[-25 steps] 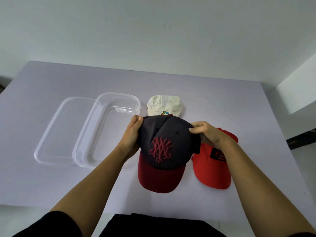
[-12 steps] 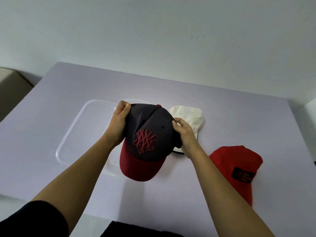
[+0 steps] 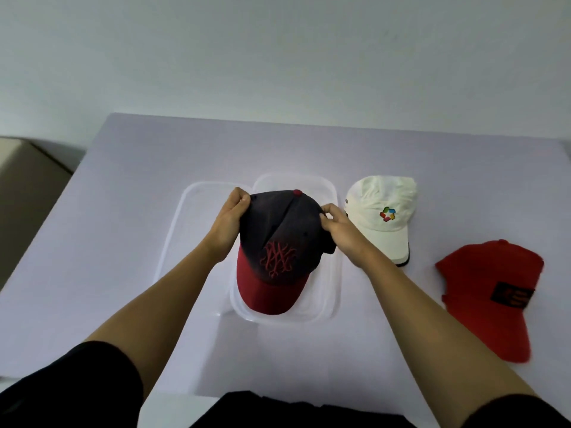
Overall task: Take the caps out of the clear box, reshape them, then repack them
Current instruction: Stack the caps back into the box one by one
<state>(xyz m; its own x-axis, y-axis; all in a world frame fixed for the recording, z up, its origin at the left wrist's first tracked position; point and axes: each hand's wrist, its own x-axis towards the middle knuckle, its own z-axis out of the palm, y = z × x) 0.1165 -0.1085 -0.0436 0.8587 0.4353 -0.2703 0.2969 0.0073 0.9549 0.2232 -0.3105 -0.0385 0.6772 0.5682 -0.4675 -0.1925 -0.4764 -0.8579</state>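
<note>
Tabletop [image 3: 123, 211] at frame centre shows left hand [image 3: 228, 225] and right hand [image 3: 343, 234] gripping dark cap [image 3: 278, 239] over clear box [image 3: 321, 317], so repacking is apparently in hand, with a level lowering judged next.

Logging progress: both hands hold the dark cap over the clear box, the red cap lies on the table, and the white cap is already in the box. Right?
No. The head view shows the white cap on the table, right of the clear box, not in it. Only the dark cap is over it. Rest stands.

black short sleeves [image 3: 80, 378] on both arms, forearms bare; black clothing [image 3: 296, 409] below.
</note>
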